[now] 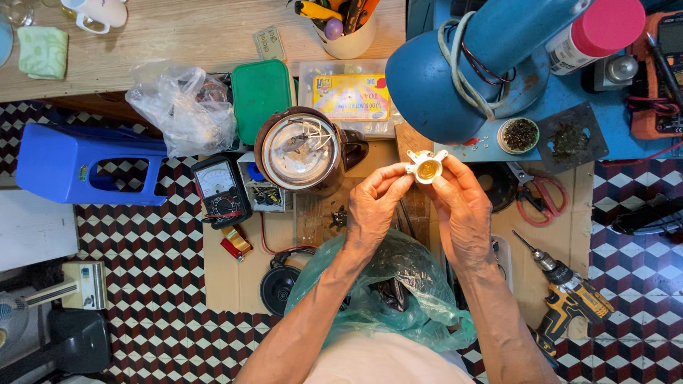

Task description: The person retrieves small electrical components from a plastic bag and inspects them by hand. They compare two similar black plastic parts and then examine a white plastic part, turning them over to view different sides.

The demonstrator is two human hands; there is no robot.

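White plastic with a brass-coloured hollow, the small lamp socket sits pinched between both hands, held up above the cluttered cardboard-covered surface. The left hand has its grip narrowed on the socket's left side, fingertips closed against it; the right hand grips the right side the same way, thumb and fingers pressed to the rim. The socket's open end faces the camera. Just above it hangs the blue shade of a desk lamp, its cord wound around the neck. Left of the hands stands a brown kettle, bottom up, with wires showing inside. Further left lies a black meter. A green plastic bag rests under the forearms. To the right lie red-handled pliers and a yellow drill.
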